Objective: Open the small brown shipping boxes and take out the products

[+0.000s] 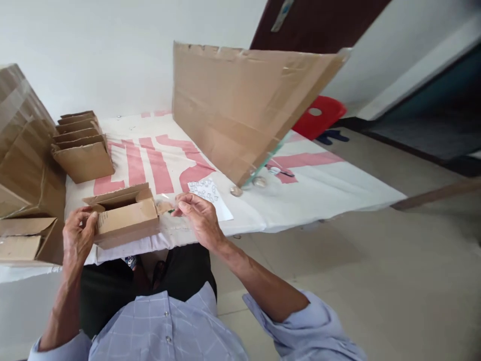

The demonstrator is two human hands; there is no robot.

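A small open cardboard box (128, 219) lies at the table's near edge. My left hand (79, 231) is closed on its left end, thumb on the front and fingers behind. Just right of the box, my right hand (201, 218) is closed in a pinch at a small clear plastic bag (164, 206) with something beige and a bit of green in it. The bag's contents are too small to name. Beyond my right hand is a white paper sheet (212, 193) with small printed outlines.
Several small open boxes (82, 150) stand in a row at the back left, beside a large carton (28, 145). A big cardboard panel (248, 100) rises across the table. Two small round packets (236, 191) lie near its lower corner. A red chair (321, 118) stands behind.
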